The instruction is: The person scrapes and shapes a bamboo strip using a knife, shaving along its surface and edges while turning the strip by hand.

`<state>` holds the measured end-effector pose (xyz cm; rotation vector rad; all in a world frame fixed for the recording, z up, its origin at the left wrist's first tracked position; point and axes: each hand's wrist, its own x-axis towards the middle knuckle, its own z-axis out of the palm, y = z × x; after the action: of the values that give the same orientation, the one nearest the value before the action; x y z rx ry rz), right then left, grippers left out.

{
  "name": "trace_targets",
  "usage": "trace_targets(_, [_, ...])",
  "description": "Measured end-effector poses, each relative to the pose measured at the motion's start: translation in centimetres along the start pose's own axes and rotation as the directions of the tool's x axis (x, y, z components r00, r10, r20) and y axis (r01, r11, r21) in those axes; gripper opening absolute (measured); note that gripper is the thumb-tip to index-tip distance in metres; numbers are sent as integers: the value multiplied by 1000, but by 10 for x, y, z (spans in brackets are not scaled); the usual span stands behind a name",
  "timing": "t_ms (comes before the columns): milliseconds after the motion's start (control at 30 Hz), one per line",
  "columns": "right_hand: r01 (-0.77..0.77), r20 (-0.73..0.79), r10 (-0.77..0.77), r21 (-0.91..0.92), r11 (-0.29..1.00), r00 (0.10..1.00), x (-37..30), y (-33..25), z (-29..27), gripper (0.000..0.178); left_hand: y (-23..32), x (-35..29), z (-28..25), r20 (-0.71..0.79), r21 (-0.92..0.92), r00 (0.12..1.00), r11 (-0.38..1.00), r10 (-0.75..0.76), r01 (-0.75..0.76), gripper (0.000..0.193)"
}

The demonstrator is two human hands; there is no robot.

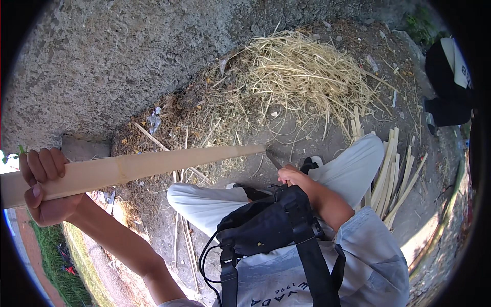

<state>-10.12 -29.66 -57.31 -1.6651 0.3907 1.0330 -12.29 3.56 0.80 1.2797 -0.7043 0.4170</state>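
Observation:
My left hand (48,192), raised at the far left, is wrapped round a long, pale split-bamboo slat (158,163). The slat slants across in front of me, with a node ring partway along it, and narrows toward its far end near the middle of the view. There the dark blade of a knife (273,158) meets or nearly meets the slat's end; I cannot tell if they touch. Closed around the knife's handle is my right hand (290,175), low between my bent knees. The handle itself is mostly hidden by the fingers.
A heap of curly bamboo shavings (307,71) lies ahead on the dirt, below a rough wall (128,56). Cut bamboo strips (391,179) lie beside my right knee, thinner ones (186,245) by my left. At the far right is a person in dark clothing (442,71).

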Motion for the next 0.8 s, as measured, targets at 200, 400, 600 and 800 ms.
trace_targets(200, [12, 14, -11, -49, 999, 1000, -14, -10, -4, 24, 14, 1, -5, -3, 53, 1000, 999, 9, -9, 24])
trace_targets(400, [-51, -22, 48, -161, 986, 999, 28, 15, -2, 23, 35, 9, -8, -20, 50, 997, 996, 68, -67, 25])
trace_targets(600, [751, -160, -765, -150, 643, 624, -93, -10, -10, 24, 78, 0, -27, -41, 111, 994, 989, 99, -94, 27])
trace_targets(800, [668, -149, -682, -138, 731, 716, -87, -13, -9, 25, 136, -12, -55, -176, 222, 973, 969, 152, -111, 30])
